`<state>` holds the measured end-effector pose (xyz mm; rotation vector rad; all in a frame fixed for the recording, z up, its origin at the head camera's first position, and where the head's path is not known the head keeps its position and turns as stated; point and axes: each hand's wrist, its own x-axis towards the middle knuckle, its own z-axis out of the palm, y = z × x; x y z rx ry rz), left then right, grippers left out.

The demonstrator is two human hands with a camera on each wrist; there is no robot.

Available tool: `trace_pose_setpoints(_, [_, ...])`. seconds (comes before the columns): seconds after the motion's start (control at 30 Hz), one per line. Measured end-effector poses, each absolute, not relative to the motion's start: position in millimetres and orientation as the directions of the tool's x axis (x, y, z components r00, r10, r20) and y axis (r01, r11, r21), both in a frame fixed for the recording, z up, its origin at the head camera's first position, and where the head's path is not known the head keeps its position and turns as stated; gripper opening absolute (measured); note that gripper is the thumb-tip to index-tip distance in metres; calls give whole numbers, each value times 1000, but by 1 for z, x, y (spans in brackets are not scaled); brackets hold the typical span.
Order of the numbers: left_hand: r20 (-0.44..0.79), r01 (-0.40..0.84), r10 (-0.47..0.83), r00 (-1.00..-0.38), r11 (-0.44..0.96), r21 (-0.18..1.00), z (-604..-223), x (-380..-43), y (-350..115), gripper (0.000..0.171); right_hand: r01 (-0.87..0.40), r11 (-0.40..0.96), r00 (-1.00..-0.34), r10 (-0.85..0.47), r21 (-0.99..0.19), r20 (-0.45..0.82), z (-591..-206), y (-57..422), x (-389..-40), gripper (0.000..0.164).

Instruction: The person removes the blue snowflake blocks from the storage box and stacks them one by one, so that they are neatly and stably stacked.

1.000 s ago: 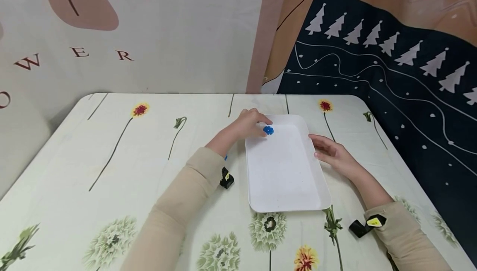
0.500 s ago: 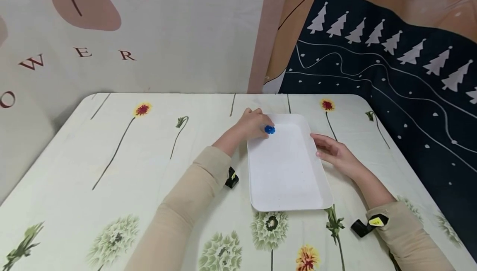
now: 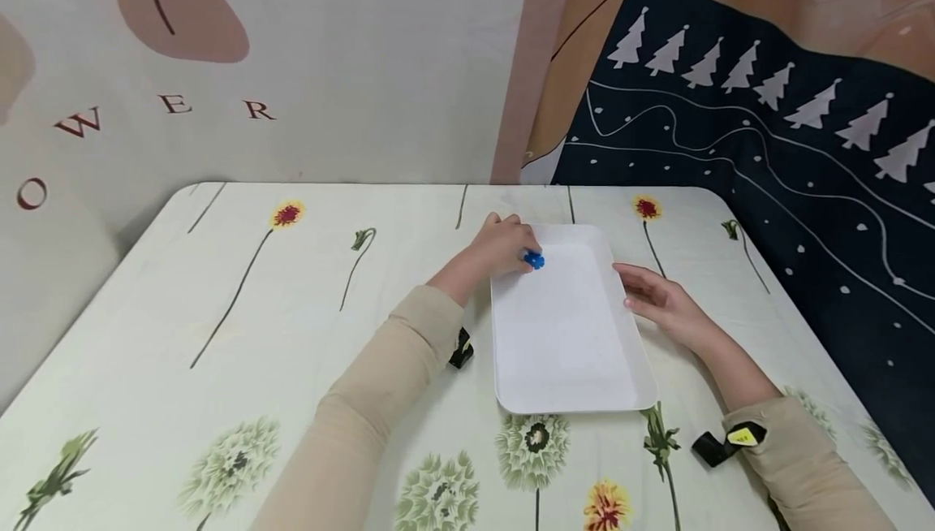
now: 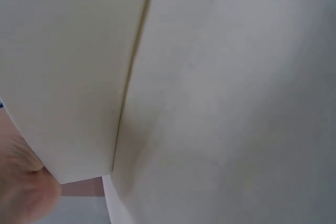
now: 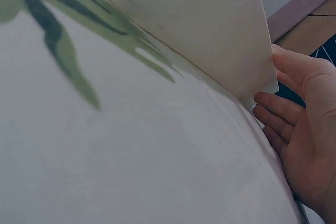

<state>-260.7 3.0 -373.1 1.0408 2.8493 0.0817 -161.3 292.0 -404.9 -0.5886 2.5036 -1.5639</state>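
A shallow white rectangular tray [image 3: 562, 336] lies on the flowered table cover. Over its far left corner, my left hand [image 3: 500, 245] pinches a small blue flower-shaped piece [image 3: 535, 260] between thumb and fingers. The other fingers are curled and partly hide the piece. On the tray's right side, my right hand [image 3: 668, 304] rests with relaxed fingers at the rim. The right wrist view shows that hand [image 5: 310, 145] beside the tray's outer wall [image 5: 215, 30]. In the left wrist view, part of my left hand [image 4: 26, 192] shows past the tray wall [image 4: 68, 77].
The table cover [image 3: 365, 336] is printed with flowers and stems. A pale wall hanging with letters [image 3: 351, 68] stands behind the table, and a dark hanging with white trees [image 3: 730, 125] is at the right. Black wrist-worn devices [image 3: 730, 443] sit at both cuffs.
The left fingers have closed in from loosely around the blue piece to pinching it, and the piece has tilted. The right hand stays at the tray's rim. The head view has shifted slightly left.
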Motion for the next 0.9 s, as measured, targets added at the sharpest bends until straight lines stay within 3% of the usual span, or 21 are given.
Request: trace_pose_setpoints(0.9, [-89,670,678,-730,735,105,-372,-260,2,30,-252,384,-914,-395,-888,89,-405,292,-161,52])
